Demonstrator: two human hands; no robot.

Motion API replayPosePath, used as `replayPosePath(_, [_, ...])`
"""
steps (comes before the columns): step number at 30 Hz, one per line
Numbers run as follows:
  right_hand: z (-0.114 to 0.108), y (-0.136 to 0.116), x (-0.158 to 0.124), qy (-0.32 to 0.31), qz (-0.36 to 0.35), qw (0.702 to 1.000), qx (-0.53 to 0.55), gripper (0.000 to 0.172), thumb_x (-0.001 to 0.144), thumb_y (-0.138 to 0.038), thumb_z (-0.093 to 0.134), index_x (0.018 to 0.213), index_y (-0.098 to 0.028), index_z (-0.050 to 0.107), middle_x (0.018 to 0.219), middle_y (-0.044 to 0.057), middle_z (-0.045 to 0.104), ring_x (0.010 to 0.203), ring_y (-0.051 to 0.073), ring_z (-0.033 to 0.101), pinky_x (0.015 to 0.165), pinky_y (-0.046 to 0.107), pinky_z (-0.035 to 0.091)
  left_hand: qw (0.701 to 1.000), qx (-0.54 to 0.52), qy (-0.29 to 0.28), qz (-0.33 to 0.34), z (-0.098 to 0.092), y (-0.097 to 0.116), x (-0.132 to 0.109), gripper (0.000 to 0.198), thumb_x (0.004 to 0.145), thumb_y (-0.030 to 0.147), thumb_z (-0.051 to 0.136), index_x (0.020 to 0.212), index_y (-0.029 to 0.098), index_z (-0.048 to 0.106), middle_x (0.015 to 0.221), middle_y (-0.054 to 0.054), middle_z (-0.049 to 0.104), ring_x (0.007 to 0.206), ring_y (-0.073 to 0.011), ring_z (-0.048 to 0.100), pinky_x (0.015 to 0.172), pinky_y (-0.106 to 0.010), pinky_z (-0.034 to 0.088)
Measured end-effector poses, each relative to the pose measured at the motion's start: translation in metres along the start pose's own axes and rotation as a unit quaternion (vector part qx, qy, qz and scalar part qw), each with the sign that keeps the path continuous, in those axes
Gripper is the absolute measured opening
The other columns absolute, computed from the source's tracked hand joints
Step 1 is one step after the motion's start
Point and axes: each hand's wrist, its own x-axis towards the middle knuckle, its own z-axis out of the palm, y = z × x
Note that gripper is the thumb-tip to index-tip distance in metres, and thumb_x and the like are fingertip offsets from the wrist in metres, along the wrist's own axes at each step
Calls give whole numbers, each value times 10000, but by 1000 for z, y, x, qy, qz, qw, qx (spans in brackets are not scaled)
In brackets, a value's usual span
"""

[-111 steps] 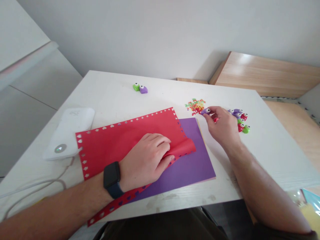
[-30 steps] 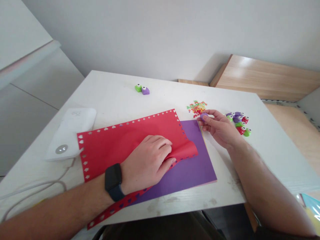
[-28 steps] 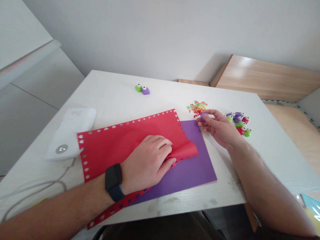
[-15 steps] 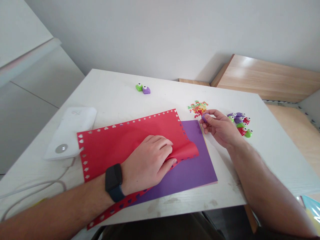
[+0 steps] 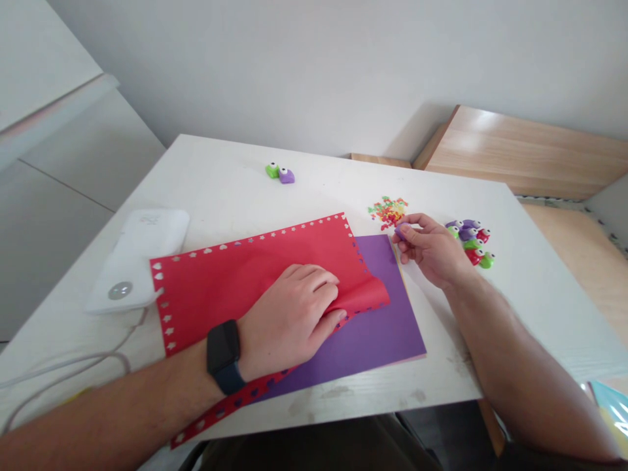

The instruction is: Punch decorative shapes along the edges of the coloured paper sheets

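My left hand (image 5: 290, 319) lies on a red paper sheet (image 5: 235, 275) whose edges carry punched-out shapes. Its fingers and thumb pinch the sheet's curled right corner (image 5: 369, 296). Under the red sheet lies a purple sheet (image 5: 377, 327) on a thin stack of paper. My right hand (image 5: 432, 252) is closed on a small purple punch (image 5: 402, 229), held just above the stack's far right corner. A heap of paper cut-outs (image 5: 387, 210) lies just beyond that hand.
A cluster of small purple, red and green punches (image 5: 471, 241) sits right of my right hand. Two more punches (image 5: 280, 173) stand at the table's far side. A white device (image 5: 137, 258) with a cable lies at left. Wooden boards (image 5: 520, 154) lean behind the table.
My right hand drew back from the pile of punches toward the purple sheet's far corner, carrying the purple punch and turning it in its fingers. My left hand has stayed put.
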Motion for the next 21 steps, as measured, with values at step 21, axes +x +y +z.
replayPosePath(21, [1, -6, -2, -4, 30, 998, 57, 269, 895, -449, 757, 897, -236, 593, 741, -20, 563, 553, 108, 417, 413, 207, 235, 1000, 1, 0, 2, 0, 0, 1, 204, 1038, 354, 609, 975, 169, 666, 1199, -101, 725, 1164, -292, 648, 1043, -506, 511])
